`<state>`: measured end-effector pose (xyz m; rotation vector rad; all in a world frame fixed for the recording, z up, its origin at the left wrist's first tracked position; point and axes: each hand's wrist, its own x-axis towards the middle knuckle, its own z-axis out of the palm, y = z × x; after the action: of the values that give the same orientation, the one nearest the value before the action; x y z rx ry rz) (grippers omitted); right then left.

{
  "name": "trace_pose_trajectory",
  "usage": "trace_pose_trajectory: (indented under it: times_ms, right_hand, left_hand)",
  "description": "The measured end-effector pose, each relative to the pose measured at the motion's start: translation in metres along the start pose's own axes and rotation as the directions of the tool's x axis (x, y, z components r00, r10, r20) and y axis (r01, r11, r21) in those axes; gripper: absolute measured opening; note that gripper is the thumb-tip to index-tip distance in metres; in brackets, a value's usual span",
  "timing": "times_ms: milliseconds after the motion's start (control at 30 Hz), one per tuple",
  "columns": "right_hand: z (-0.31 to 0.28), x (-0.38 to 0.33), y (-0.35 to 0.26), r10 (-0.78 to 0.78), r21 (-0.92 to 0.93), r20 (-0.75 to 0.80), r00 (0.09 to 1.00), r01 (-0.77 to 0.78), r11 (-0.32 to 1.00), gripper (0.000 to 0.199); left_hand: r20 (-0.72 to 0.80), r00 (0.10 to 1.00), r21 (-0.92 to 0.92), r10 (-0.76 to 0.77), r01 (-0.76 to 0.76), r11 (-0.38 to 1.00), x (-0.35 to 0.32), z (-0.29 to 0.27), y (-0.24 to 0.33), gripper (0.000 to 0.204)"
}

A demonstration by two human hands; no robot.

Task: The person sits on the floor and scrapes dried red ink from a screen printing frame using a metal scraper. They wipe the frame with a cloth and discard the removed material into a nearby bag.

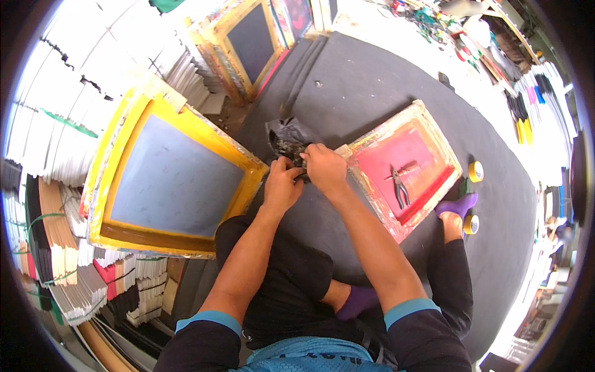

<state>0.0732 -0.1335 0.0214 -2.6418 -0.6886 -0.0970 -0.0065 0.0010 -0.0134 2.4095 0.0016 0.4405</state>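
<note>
A crumpled black plastic bag (289, 132) is pinched between my two hands, its mouth bunched and dark bits visible inside. My left hand (283, 186) has its fingers closed on the bag's near edge. Closed on the bag from the right is my right hand (325, 168), next to the corner of a wooden frame with a red mesh (396, 149). On that mesh lie dark-handled pliers (400, 187) and a small screwdriver (409, 168). Left of my hands leans a yellow-edged screen frame (245, 164) with a grey-blue mesh.
I sit on a black padded surface (372, 74), my purple-socked foot (458, 205) beside two yellow tape rolls (475, 172). Another framed screen (251, 46) stands at the back. Stacks of sheets (77, 297) line the left; clutter (434, 25) fills the far right.
</note>
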Motion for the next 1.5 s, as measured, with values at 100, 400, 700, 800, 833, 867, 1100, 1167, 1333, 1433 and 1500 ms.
trace_pose_trajectory:
  times_ms: [100,400,700,800,833,867,1100,1167,1333,1433,1500]
  right_hand:
    - [0.012,-0.021,0.016,-0.094,0.141,-0.296,0.950,0.141,0.980,0.021]
    - [-0.002,-0.169,0.106,0.253,-0.086,-0.258,0.932,-0.283,0.955,0.050]
    - [-0.033,-0.281,0.173,0.375,-0.114,-0.323,0.869,-0.429,0.896,0.051]
    - [-0.035,-0.299,0.179,0.410,-0.048,-0.332,0.849,-0.450,0.892,0.047]
    - [-0.033,-0.307,0.181,0.389,-0.009,-0.340,0.856,-0.417,0.909,0.046]
    - [-0.030,-0.316,0.186,0.369,0.027,-0.350,0.861,-0.384,0.923,0.046]
    - [-0.035,-0.326,0.195,0.367,0.211,-0.409,0.835,-0.304,0.929,0.033]
    - [-0.037,-0.326,0.200,0.405,0.267,-0.393,0.825,-0.319,0.909,0.034]
    - [-0.045,-0.322,0.201,0.426,0.300,-0.427,0.797,-0.320,0.899,0.032]
    - [-0.050,-0.320,0.207,0.473,0.309,-0.426,0.771,-0.367,0.877,0.030]
    - [-0.053,-0.319,0.210,0.508,0.315,-0.413,0.756,-0.404,0.859,0.030]
  left_hand:
    - [-0.013,1.000,0.050,0.012,-0.012,0.999,0.001,-0.003,0.002,0.030]
    - [0.020,1.000,0.275,0.010,-0.015,0.961,-0.005,-0.018,0.019,0.051]
    - [0.136,0.915,0.091,0.381,-0.394,0.914,-0.026,0.017,0.107,0.036]
    - [0.300,0.865,-0.035,0.403,-0.413,0.910,-0.063,0.089,0.141,0.040]
    - [0.352,0.836,-0.107,0.420,-0.410,0.906,-0.073,0.114,0.150,0.043]
    - [0.396,0.816,-0.126,0.421,-0.406,0.905,-0.080,0.136,0.164,0.045]
    - [0.547,0.787,-0.088,0.286,-0.285,0.954,-0.090,0.208,0.214,0.052]
    - [0.597,0.769,-0.065,0.231,-0.240,0.968,-0.085,0.206,0.221,0.053]
    - [0.552,0.768,-0.066,0.324,-0.347,0.936,-0.073,0.201,0.216,0.045]
    - [0.586,0.751,-0.005,0.304,-0.371,0.928,-0.065,0.189,0.209,0.045]
    - [0.578,0.749,0.043,0.324,-0.424,0.904,-0.064,0.176,0.195,0.045]
